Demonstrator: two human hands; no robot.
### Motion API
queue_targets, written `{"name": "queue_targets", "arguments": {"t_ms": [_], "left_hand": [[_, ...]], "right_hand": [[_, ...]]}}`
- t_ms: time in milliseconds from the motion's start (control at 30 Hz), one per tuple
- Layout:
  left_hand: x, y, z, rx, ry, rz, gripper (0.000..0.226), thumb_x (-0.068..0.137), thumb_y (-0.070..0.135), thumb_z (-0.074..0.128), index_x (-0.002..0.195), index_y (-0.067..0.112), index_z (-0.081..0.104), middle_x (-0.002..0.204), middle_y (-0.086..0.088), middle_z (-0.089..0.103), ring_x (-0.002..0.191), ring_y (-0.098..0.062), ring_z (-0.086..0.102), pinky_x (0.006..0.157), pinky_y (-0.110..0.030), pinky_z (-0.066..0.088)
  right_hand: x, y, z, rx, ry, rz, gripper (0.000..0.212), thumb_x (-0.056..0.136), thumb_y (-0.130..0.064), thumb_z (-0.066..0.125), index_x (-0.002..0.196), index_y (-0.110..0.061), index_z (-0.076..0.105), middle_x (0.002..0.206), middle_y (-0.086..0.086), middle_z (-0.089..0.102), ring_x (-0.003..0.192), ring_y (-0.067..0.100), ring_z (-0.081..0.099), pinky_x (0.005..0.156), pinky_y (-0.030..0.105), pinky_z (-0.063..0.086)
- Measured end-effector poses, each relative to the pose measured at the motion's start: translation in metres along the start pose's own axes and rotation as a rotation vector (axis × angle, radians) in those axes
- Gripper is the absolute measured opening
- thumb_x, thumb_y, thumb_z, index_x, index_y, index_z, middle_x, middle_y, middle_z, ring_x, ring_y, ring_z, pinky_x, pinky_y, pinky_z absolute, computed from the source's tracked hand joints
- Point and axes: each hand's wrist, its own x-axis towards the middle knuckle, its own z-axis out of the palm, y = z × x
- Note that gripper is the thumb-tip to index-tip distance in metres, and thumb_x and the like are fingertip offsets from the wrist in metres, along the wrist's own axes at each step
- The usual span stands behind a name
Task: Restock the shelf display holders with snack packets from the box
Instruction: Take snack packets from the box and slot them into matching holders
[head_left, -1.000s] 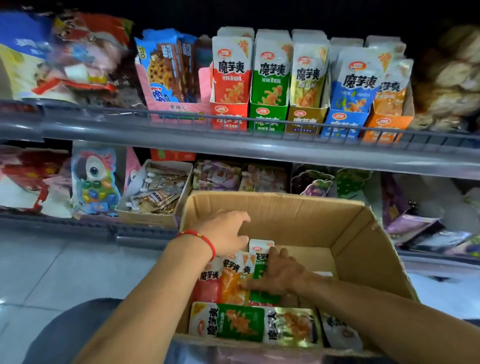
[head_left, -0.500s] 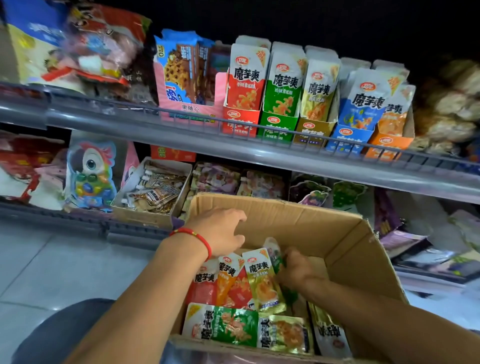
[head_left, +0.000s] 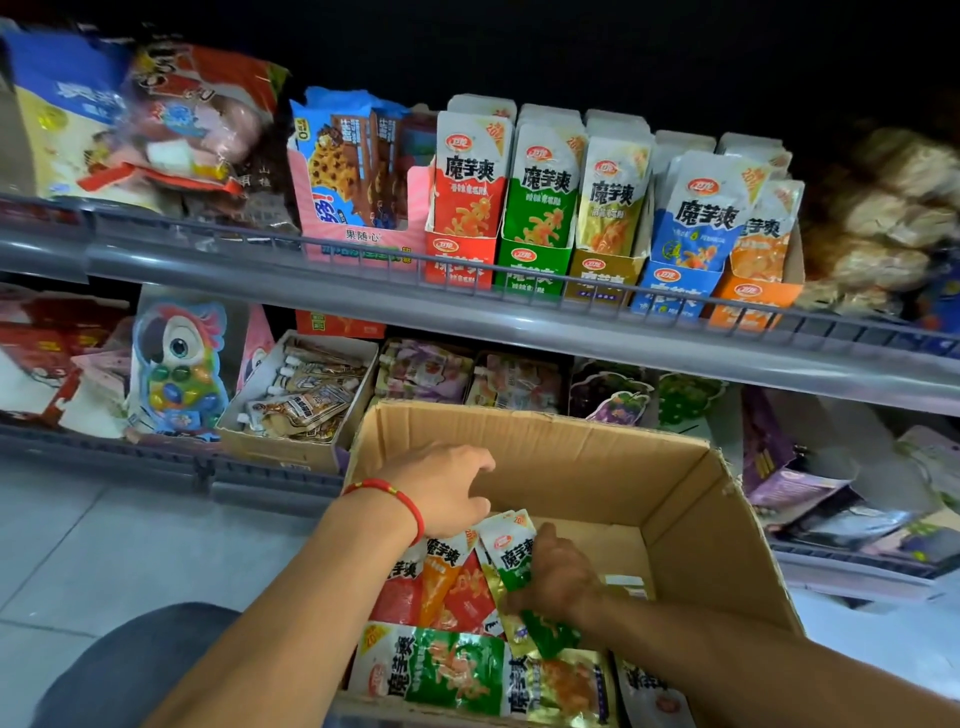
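Note:
A cardboard box (head_left: 524, 434) stands in front of the shelves with several snack packets inside. My left hand (head_left: 447, 491), a red cord at its wrist, curls over the tops of upright red and orange packets (head_left: 441, 587) at the box's left side. My right hand (head_left: 558, 577) grips a green packet (head_left: 511, 556) next to them. More green (head_left: 441, 670) and gold (head_left: 566, 686) packets lie flat along the near wall. On the upper shelf stand the display holders: red (head_left: 457, 262), green (head_left: 530, 273), gold (head_left: 602, 278), blue (head_left: 672, 293), orange (head_left: 753, 304), each holding packets.
A grey shelf rail (head_left: 519, 325) runs in front of the holders. A pink biscuit display (head_left: 358, 239) sits left of them, bagged goods (head_left: 883, 218) to the right. The lower shelf holds a carton of pouches (head_left: 301, 400) and a parrot candy card (head_left: 179, 364). Tiled floor lies at left.
My right hand has taken hold of a green packet and raised it beside the upright ones. My left hand stays on the upright packets. The view has shifted slightly.

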Motion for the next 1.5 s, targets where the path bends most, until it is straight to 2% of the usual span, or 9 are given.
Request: {"name": "queue_targets", "arguments": {"t_ms": [200, 400, 500, 600, 767, 933, 1167, 1333, 1500], "left_hand": [[0.000, -0.003, -0.006, -0.008, 0.035, -0.045, 0.049, 0.099, 0.039, 0.055, 0.147, 0.033, 0.044, 0.144, 0.001, 0.055, 0.130, -0.021, 0.052, 0.105, -0.039, 0.047], [-0.007, 0.008, -0.008, -0.137, 0.100, -0.121, 0.051, 0.099, 0.041, 0.056, 0.145, 0.022, 0.047, 0.141, 0.000, 0.056, 0.126, -0.020, 0.055, 0.102, -0.035, 0.047], [-0.012, 0.023, 0.000, -0.509, 0.067, -0.153, 0.047, 0.094, 0.048, 0.063, 0.129, 0.019, 0.055, 0.120, 0.002, 0.064, 0.110, -0.019, 0.065, 0.097, -0.040, 0.054], [-0.014, 0.046, 0.010, -1.156, 0.081, -0.089, 0.018, 0.091, 0.024, 0.074, 0.108, 0.020, 0.068, 0.103, -0.003, 0.076, 0.096, -0.019, 0.074, 0.089, -0.036, 0.060], [-0.008, 0.043, 0.006, -1.432, 0.365, -0.082, 0.009, 0.092, 0.006, 0.070, 0.101, 0.006, 0.073, 0.093, -0.016, 0.078, 0.082, -0.025, 0.073, 0.075, -0.037, 0.056], [-0.015, 0.037, -0.006, -1.230, 0.512, -0.021, 0.003, 0.093, 0.015, 0.071, 0.094, 0.018, 0.072, 0.089, 0.001, 0.079, 0.080, -0.013, 0.076, 0.069, -0.030, 0.060], [-0.026, 0.022, -0.020, -1.297, 0.675, -0.048, 0.009, 0.089, 0.025, 0.076, 0.089, 0.018, 0.071, 0.082, 0.002, 0.078, 0.077, -0.013, 0.075, 0.062, -0.026, 0.057], [-0.028, 0.000, -0.036, -1.533, 0.823, -0.125, 0.008, 0.091, 0.016, 0.073, 0.096, 0.011, 0.070, 0.085, -0.004, 0.079, 0.068, -0.013, 0.076, 0.051, -0.025, 0.056], [-0.029, -0.006, -0.041, -1.580, 0.827, -0.128, 0.009, 0.091, 0.017, 0.074, 0.096, 0.011, 0.070, 0.084, -0.002, 0.079, 0.072, -0.016, 0.077, 0.054, -0.028, 0.058]], "right_hand": [[-0.001, -0.001, -0.017, 0.038, 0.015, -0.021, 0.077, 0.062, -0.033, 0.096, 0.122, -0.015, 0.052, 0.121, 0.002, 0.068, 0.110, 0.020, 0.067, 0.094, 0.037, 0.057], [-0.051, 0.006, -0.086, 0.493, -0.082, -0.110, 0.043, 0.071, -0.015, 0.092, 0.107, -0.021, 0.068, 0.095, -0.004, 0.079, 0.087, 0.011, 0.075, 0.078, 0.029, 0.060], [-0.085, -0.006, -0.111, 0.727, -0.094, -0.227, 0.040, 0.080, -0.016, 0.086, 0.114, -0.014, 0.067, 0.101, 0.003, 0.079, 0.095, 0.021, 0.076, 0.091, 0.042, 0.060], [-0.101, -0.021, -0.119, 0.910, -0.069, -0.320, 0.031, 0.094, -0.021, 0.072, 0.123, -0.012, 0.064, 0.111, 0.009, 0.078, 0.104, 0.028, 0.075, 0.098, 0.051, 0.056], [-0.113, -0.043, -0.132, 0.784, 0.090, -0.407, 0.025, 0.103, -0.036, 0.053, 0.115, -0.019, 0.066, 0.102, 0.002, 0.079, 0.095, 0.019, 0.076, 0.090, 0.043, 0.060], [-0.105, -0.053, -0.173, 0.544, 0.456, -0.506, 0.039, 0.089, -0.044, 0.073, 0.118, -0.025, 0.055, 0.089, 0.002, 0.073, 0.077, 0.019, 0.071, 0.066, 0.044, 0.057], [-0.110, -0.071, -0.215, 0.435, 0.412, -0.572, 0.016, 0.085, -0.031, 0.080, 0.094, -0.020, 0.073, 0.074, 0.007, 0.073, 0.056, 0.008, 0.059, 0.057, 0.030, 0.051], [-0.107, -0.101, -0.287, 0.521, 0.646, -0.669, 0.020, 0.086, -0.033, 0.076, 0.089, -0.014, 0.076, 0.083, 0.011, 0.075, 0.059, 0.006, 0.060, 0.051, 0.018, 0.048], [-0.089, -0.139, -0.355, 0.377, 1.040, -0.723, 0.017, 0.087, -0.041, 0.079, 0.086, -0.024, 0.076, 0.080, 0.000, 0.075, 0.074, 0.021, 0.073, 0.069, 0.043, 0.062]]}}
